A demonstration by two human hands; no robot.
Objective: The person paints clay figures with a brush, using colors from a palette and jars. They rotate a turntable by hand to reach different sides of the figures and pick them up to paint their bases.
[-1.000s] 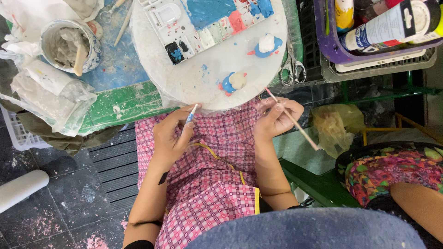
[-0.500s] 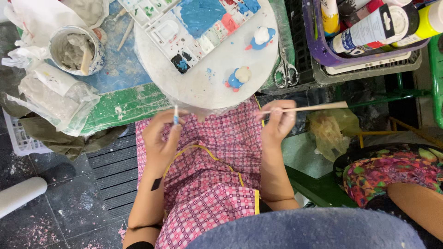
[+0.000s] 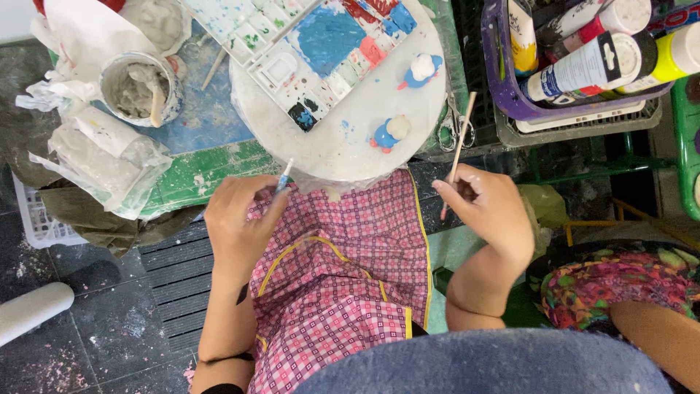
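My left hand [image 3: 235,220] rests on my pink checked apron [image 3: 339,292] and pinches a thin blue-tipped brush [image 3: 282,177] that points up at the round white board [image 3: 343,138]. My right hand [image 3: 485,204] grips a long wooden-handled brush [image 3: 459,142], held nearly upright beside the board's right edge. On the board lie a paint palette [image 3: 313,44] with several wells and a big blue patch, and two small blue-and-white figurines [image 3: 389,133] [image 3: 421,71].
A bucket of grey paste with a stick [image 3: 138,87] and plastic bags stand at the left. Scissors [image 3: 453,124] lie right of the board. A purple basket [image 3: 510,95] holds paint bottles. Another person's floral-clad leg [image 3: 620,284] is at the right.
My right hand has swung the wooden brush from level to nearly upright and drifted right. My left hand has shifted slightly, its blue brush still pointing at the board.
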